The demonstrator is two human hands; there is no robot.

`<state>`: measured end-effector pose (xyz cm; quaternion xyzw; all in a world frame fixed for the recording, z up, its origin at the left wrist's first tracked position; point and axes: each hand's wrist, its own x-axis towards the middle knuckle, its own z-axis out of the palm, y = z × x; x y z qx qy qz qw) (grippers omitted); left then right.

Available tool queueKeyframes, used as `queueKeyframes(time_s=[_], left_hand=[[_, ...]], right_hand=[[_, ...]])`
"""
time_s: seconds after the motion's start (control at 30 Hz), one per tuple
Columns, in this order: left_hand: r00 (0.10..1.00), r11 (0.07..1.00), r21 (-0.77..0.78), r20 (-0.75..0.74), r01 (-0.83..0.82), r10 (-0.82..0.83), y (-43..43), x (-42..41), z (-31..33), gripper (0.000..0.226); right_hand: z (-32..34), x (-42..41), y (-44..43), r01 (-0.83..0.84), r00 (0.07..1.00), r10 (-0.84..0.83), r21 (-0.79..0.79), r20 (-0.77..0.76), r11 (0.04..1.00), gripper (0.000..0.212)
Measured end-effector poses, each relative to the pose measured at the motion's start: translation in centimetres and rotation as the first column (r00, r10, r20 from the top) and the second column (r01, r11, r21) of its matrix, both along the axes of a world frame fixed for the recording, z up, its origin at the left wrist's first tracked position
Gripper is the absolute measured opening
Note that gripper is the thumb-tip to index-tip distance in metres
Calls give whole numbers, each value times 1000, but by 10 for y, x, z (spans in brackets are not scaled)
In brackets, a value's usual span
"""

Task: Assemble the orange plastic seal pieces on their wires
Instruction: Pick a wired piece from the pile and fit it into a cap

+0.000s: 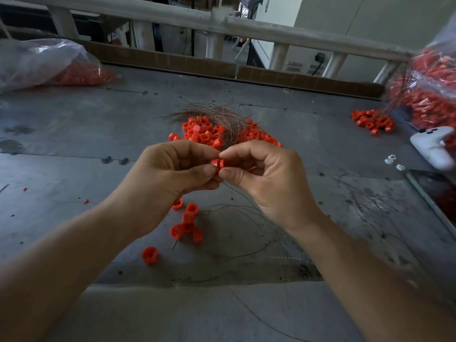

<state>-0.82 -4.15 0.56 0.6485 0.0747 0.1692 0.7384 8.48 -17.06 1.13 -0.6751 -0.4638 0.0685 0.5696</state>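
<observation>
Both hands meet above the middle of the grey table point(74, 134). My left hand point(170, 178) and my right hand point(264, 178) pinch one small orange seal piece point(218, 164) between thumbs and fingertips. A thin wire point(237, 193) trails down from it toward the table. Behind the hands lies a pile of loose orange seal pieces point(209, 134) with a bundle of copper-coloured wires point(217, 114) on top. Below the hands sit several orange pieces point(187, 225), some on wire, and one lone piece point(149, 254).
A clear bag of orange pieces point(49, 65) lies at the far left. Another bag of wired seals point(429, 95) stands at the right, with a small cluster point(372, 122) beside it. A white controller point(431, 149) rests near the right edge. A cardboard strip point(172, 62) lines the back.
</observation>
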Motion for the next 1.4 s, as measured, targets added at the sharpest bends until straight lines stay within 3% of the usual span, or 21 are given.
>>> queueKeyframes(time_s=[0.4, 0.57, 0.83, 1.4], left_hand=[[997, 994, 88, -41, -57, 61, 0, -1, 0, 19], [998, 997, 75, -55, -18, 23, -1, -2, 2, 21], [996, 999, -26, -88, 27, -29, -4, -5, 6, 19], [990, 991, -90, -91, 96, -104, -5, -5, 4, 20]], right_hand=[[-5, 0, 2, 107, 982, -104, -7, 156, 994, 24], [-4, 1, 0, 86, 986, -85, -4, 140, 996, 22], [-2, 1, -4, 74, 967, -79, 30, 242, 997, 20], [-2, 9, -4, -51, 987, 43, 45, 154, 998, 23]])
